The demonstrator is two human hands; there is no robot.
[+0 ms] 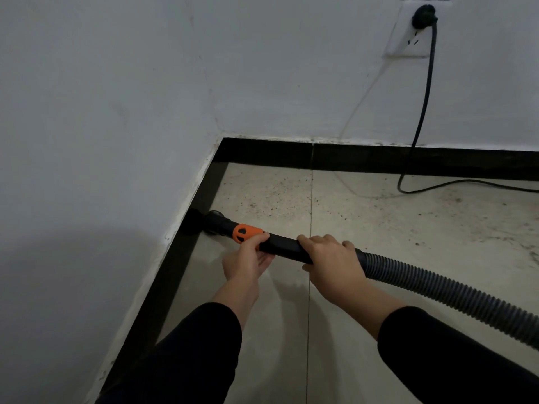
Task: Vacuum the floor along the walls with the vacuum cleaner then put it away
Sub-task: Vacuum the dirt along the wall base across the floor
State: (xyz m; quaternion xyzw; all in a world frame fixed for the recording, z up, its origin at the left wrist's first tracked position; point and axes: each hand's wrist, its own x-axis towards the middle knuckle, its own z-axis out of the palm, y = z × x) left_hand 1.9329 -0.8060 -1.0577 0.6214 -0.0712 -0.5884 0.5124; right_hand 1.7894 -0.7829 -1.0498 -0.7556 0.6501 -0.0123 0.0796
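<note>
- Fingers [258, 239] of left hand [248, 262] curled round vacuum wand [281, 246], beside orange collar [246, 232].
- Right hand [331, 258] grips the vacuum wand at its rear end, where ribbed hose [437, 290] joins.
- Nozzle [214, 222] on floor [379, 228], touching black baseboard [201, 205] near the corner.

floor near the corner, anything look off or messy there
Yes: dark specks of grit lie scattered on the floor tiles along the far baseboard. Nothing looks broken or spilled.

Vacuum wand [284, 247], black, orange collar, nozzle [214, 223] at black skirting [175, 266]; left hand [248, 258] and right hand [329, 258] gripping; ribbed hose [452, 295] trailing right; cord [423, 112] plugged into wall socket [408, 33].
</note>
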